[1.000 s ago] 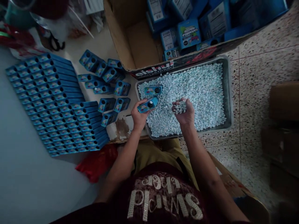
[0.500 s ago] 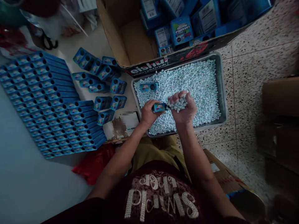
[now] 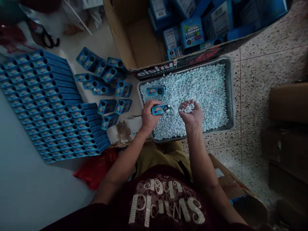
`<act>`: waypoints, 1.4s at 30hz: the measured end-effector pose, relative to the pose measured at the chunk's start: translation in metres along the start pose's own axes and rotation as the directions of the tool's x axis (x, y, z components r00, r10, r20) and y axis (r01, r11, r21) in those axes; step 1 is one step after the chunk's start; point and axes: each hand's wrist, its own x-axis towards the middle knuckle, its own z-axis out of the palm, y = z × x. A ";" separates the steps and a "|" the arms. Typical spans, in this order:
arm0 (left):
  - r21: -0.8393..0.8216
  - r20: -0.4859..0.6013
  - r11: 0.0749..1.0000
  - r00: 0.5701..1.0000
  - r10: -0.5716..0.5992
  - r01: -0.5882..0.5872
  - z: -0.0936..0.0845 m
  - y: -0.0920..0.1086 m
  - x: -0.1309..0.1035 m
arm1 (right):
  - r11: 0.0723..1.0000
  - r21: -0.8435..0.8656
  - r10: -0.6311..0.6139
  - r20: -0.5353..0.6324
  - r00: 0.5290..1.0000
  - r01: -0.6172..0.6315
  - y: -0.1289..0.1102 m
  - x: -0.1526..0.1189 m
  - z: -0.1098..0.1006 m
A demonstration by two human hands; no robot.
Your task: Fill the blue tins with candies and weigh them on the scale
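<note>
My left hand (image 3: 149,118) grips a small blue candy box (image 3: 158,109) above the tray's left part. Pale candies show at the round hole in the box's right end, some sticking out. To its right, my right hand (image 3: 192,115) is palm up with fingers curled, cupping a small heap of pale blue-white candies (image 3: 187,108). Both hands are over a metal tray (image 3: 231,96) filled with the same candies. Another blue box (image 3: 156,91) lies on the candies just beyond my left hand.
A large cardboard box (image 3: 137,41) holding blue boxes stands against the tray's far side. Left are several loose blue boxes (image 3: 107,106) and a tall stack of boxes (image 3: 55,109). A red bag (image 3: 96,170) lies below the stack. Brown cartons (image 3: 288,99) stand at right on the speckled floor.
My right hand has moved away from the box's hole and its heap of candies is smaller. The box in my left hand has shifted slightly left, with candies now showing at its hole.
</note>
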 end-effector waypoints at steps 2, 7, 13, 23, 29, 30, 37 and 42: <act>-0.145 0.085 0.987 0.995 -0.051 0.063 0.002 -0.007 -0.002 | 0.999 0.032 0.037 -0.150 0.988 -0.033 -0.001 0.000 -0.012; -0.217 0.168 0.963 0.977 -0.128 0.163 0.005 -0.014 -0.006 | 0.999 0.027 0.021 -0.070 0.997 -0.019 0.000 -0.021 -0.008; -0.024 0.089 0.987 0.984 -0.157 0.159 -0.002 -0.017 -0.006 | 0.995 -0.037 -0.080 0.157 0.984 0.087 0.006 -0.048 0.049; 0.262 0.101 0.965 0.995 -0.026 -0.001 -0.001 0.016 0.002 | 0.975 -0.038 -0.216 0.039 0.976 0.217 0.028 -0.033 0.063; -0.232 0.128 0.948 0.973 -0.190 0.216 -0.009 -0.007 -0.005 | 0.980 0.177 0.105 -0.054 0.993 -0.094 0.006 -0.007 0.008; -0.310 0.161 0.915 0.963 -0.216 0.257 -0.010 -0.011 -0.006 | 0.973 0.199 0.143 -0.104 0.984 -0.120 0.003 -0.009 0.004; -0.485 0.177 0.808 0.942 -0.286 0.336 -0.025 -0.020 -0.011 | 0.868 0.390 0.422 -0.252 0.871 -0.308 0.001 -0.025 -0.001; -0.383 0.032 0.870 0.945 -0.325 0.312 -0.057 -0.015 -0.022 | 0.874 0.361 0.430 -0.259 0.865 -0.326 0.006 -0.018 -0.003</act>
